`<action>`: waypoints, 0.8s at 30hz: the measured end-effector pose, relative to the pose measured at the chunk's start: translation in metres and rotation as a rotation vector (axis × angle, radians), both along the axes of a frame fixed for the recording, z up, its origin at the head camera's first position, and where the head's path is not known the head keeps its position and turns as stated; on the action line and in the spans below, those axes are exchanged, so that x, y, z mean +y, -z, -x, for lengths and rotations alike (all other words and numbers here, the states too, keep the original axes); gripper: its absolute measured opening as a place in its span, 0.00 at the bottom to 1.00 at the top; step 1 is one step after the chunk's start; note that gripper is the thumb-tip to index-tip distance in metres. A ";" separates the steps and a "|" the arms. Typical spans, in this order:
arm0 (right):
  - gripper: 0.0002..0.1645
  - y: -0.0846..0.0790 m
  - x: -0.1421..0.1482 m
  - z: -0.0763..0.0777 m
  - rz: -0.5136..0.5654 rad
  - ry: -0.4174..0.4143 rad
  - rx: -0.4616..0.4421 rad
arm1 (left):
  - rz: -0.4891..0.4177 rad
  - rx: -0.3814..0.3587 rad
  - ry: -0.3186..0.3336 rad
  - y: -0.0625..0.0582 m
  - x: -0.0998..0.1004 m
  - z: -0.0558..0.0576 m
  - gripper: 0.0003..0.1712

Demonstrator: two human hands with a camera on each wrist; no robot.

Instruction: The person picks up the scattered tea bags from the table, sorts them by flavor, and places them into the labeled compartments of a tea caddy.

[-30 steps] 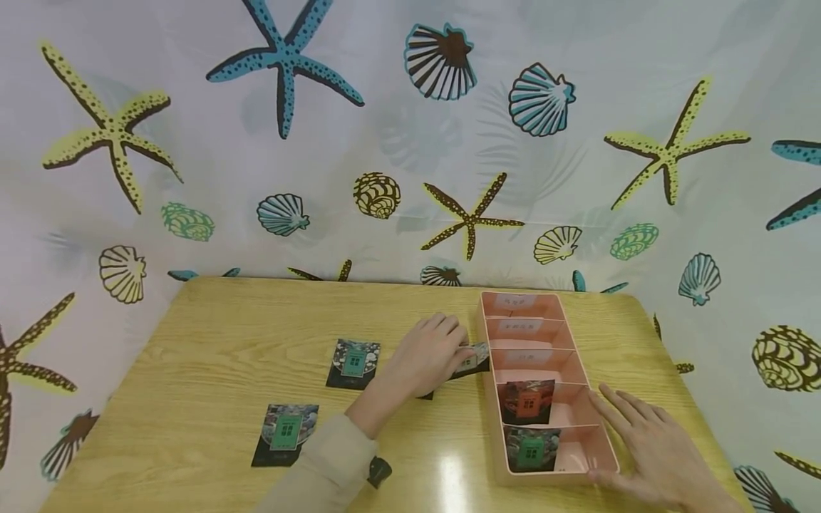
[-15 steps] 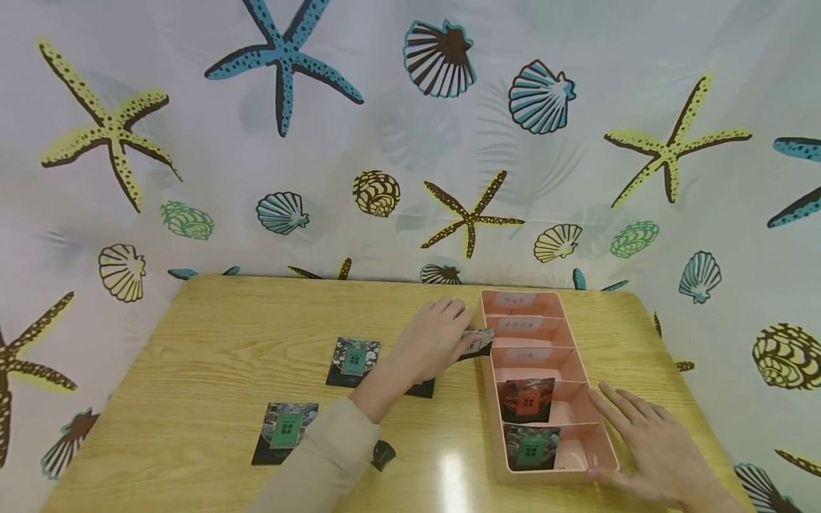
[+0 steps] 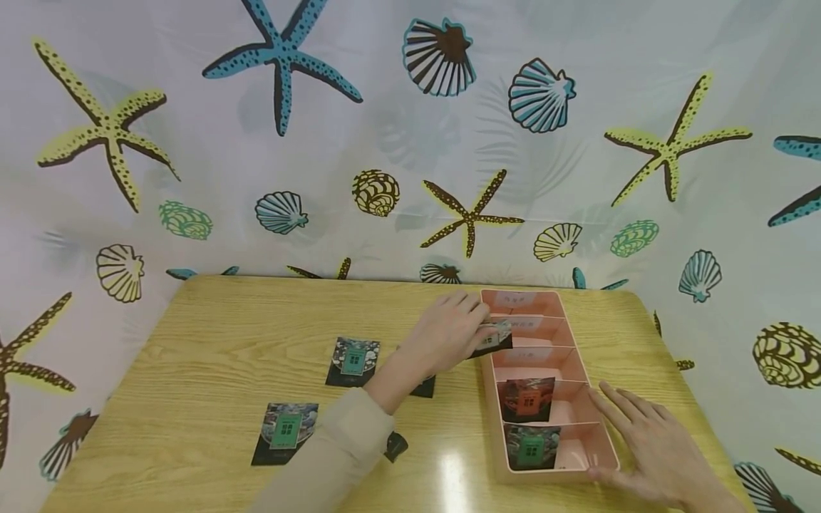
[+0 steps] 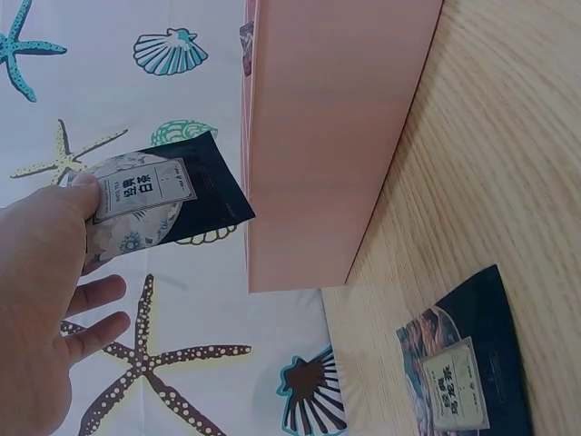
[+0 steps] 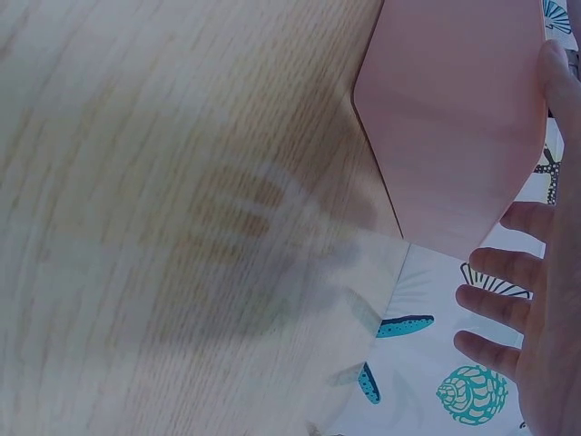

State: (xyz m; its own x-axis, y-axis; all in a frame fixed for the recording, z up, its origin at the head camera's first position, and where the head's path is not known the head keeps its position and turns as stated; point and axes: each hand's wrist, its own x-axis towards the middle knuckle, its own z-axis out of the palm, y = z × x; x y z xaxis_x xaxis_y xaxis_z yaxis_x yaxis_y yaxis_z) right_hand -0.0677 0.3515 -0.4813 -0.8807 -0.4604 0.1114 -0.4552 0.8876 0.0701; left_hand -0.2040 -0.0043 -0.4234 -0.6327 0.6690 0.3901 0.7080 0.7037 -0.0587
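My left hand (image 3: 449, 328) pinches a tea sachet (image 3: 495, 338) by its end, over the left rim of a pink divided box (image 3: 580, 450). In the left wrist view, the sachet (image 4: 141, 195) is dark at one end with a pale patterned label, held between thumb and fingers above the box's side wall (image 4: 336, 136). My right hand (image 3: 661, 449) lies along the box's right side, thumb at the near corner and fingers extended. A red-labelled sachet (image 3: 527, 401) and a green-labelled sachet (image 3: 532, 447) stand in the two nearest compartments.
On the wooden table (image 3: 244, 328) lie a teal-labelled sachet (image 3: 353, 361) and a green-labelled one (image 3: 286, 432). Another sachet (image 3: 425, 387) is partly hidden under the left forearm. A dark packet corner (image 3: 396, 447) shows beside the sleeve. A patterned curtain (image 3: 333, 157) hangs behind.
My left hand has moved right and slightly away with the pinched sachet, from beside the box to over its left rim. My right hand has stayed in place.
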 end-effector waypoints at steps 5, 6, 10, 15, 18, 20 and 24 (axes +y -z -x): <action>0.67 0.001 0.001 0.000 0.016 -0.016 0.018 | -0.009 -0.033 0.016 -0.002 0.010 0.002 0.18; 0.66 0.001 0.001 0.000 0.019 -0.017 0.019 | -0.006 -0.040 0.018 -0.002 0.013 0.003 0.19; 0.67 0.002 0.001 0.000 0.019 -0.017 0.019 | -0.010 -0.069 0.036 -0.001 0.023 0.004 0.19; 0.67 0.002 0.002 0.001 0.019 -0.025 0.032 | -0.045 -0.015 0.052 0.008 0.036 0.007 0.19; 0.66 0.002 0.002 0.001 0.020 -0.025 0.033 | -0.059 0.016 0.061 0.016 0.042 0.008 0.18; 0.66 0.002 0.002 0.001 0.020 -0.026 0.032 | -0.050 0.020 0.060 0.020 0.045 0.007 0.18; 0.66 0.002 0.001 0.000 0.021 -0.027 0.031 | -0.021 -0.035 0.055 0.026 0.050 0.003 0.19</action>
State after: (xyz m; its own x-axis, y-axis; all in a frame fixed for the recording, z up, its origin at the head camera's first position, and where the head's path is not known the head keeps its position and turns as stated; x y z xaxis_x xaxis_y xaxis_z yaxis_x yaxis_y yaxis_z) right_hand -0.0677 0.3527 -0.4830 -0.8640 -0.4812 0.1480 -0.4768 0.8765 0.0663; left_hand -0.2072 0.0459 -0.4491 -0.6086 0.6950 0.3828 0.7472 0.6644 -0.0183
